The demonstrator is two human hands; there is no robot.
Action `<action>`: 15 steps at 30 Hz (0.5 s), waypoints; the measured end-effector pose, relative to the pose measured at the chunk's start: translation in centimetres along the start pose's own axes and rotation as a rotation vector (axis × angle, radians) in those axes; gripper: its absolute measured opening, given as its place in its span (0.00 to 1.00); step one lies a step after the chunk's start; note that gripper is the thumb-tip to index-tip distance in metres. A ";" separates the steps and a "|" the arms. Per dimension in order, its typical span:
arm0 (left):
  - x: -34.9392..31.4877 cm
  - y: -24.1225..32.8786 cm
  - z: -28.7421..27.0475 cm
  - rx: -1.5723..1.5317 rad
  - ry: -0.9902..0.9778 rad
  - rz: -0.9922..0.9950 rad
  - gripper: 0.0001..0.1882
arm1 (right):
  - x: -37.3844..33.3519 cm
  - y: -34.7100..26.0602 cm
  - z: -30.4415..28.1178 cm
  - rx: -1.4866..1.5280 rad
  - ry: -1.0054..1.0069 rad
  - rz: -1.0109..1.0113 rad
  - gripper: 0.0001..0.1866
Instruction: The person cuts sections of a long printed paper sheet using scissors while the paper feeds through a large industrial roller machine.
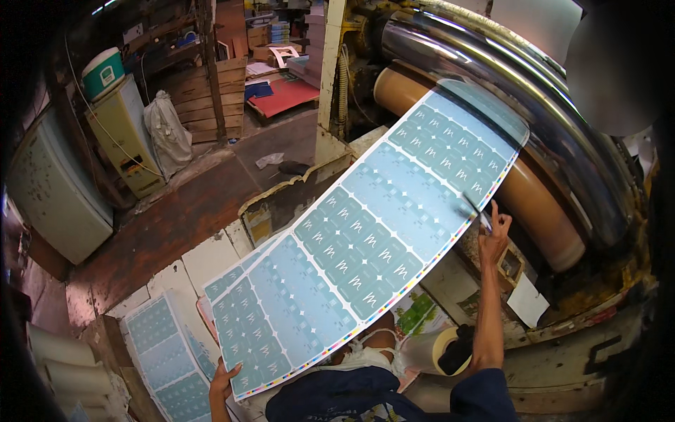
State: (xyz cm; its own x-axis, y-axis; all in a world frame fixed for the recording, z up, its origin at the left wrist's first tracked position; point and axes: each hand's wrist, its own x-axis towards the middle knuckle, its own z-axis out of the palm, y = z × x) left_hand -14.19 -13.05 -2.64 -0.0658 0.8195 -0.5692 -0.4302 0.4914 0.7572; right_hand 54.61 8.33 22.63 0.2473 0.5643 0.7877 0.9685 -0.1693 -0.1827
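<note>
A long printed sheet (pixel 365 239) in pale blue and teal, with a strip of colour patches along its edge, slopes across the middle. Its far end lies over a tan roller (pixel 404 91) below a shiny chrome roller (pixel 450 53). At the sheet's near left corner, my left hand (pixel 223 378) grips the edge, thumb on top. My right hand (pixel 495 235) is beside the sheet's right edge, closed on a slim blade-like tool (pixel 472 205) that is blurred and crosses the edge. The tool's exact kind cannot be made out.
More printed sheets (pixel 165 352) lie on a low surface at the lower left. A roll with a cardboard core (pixel 444 350) stands near my right forearm. Farther off are a metal cabinet (pixel 126 137) with a green-and-white cooler (pixel 103 72), and a red board (pixel 285 95) on the floor.
</note>
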 end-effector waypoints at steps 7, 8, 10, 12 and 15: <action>-1.6 -0.7 -1.1 -0.087 0.015 -0.053 0.24 | 5.6 3.5 0.0 0.002 -0.253 -0.241 0.44; -1.9 -1.0 -1.1 -0.090 0.064 -0.058 0.24 | 6.2 4.2 0.2 0.070 -0.314 -0.284 0.41; -2.3 -1.4 -1.9 -0.093 0.123 -0.058 0.24 | 6.9 4.1 0.2 0.105 -0.355 -0.296 0.38; -2.3 -1.7 -2.2 -0.068 0.100 0.014 0.20 | 7.3 4.1 0.6 0.132 -0.396 -0.308 0.34; -2.1 -1.3 -2.3 -0.106 0.070 0.043 0.18 | 7.4 4.8 1.4 0.258 -0.365 -0.356 0.26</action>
State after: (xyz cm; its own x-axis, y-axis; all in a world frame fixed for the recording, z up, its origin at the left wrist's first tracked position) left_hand -15.52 -16.05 -3.17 -0.1478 0.8147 -0.5607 -0.5178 0.4193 0.7457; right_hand 61.11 12.85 26.75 -0.1456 0.8007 0.5811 0.9586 0.2595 -0.1173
